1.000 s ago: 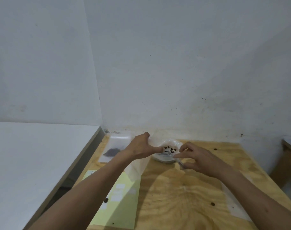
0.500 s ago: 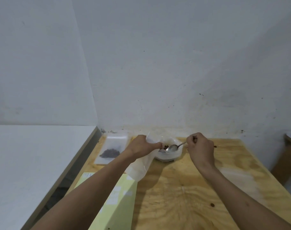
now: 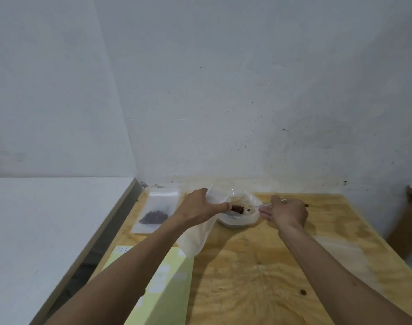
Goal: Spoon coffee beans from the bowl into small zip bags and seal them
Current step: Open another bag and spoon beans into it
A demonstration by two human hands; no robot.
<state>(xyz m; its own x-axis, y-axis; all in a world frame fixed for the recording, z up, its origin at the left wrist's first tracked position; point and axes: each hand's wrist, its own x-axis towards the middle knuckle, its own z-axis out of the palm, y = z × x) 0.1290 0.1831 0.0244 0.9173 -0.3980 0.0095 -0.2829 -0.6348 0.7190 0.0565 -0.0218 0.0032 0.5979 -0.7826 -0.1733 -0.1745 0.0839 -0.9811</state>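
A person's two bare arms reach forward over a plywood table [image 3: 259,273] set against a pale wall. The left hand [image 3: 198,208] pinches the rim of a small clear zip bag [image 3: 195,238], holding its mouth open at the near left edge of a white bowl [image 3: 235,221]. The bag hangs limp, its long axis slanting from the raised mouth down to its closed end resting on the wood nearer the viewer. The right hand [image 3: 286,212] curls its fingers around a metal spoon [image 3: 259,206], whose handle runs left from the hand; its head, loaded with dark coffee beans [image 3: 237,209], points at the bag's mouth above the bowl.

The bag looks thin, soft and slippery, likely to fold shut unless gripped at the stiffer zip strip. The beans are light and loose, so they may roll off if the spoon tilts.

At far left lies a filled bag [image 3: 157,213] flat on the table. A pale yellow sheet [image 3: 167,289] lies near the viewer.
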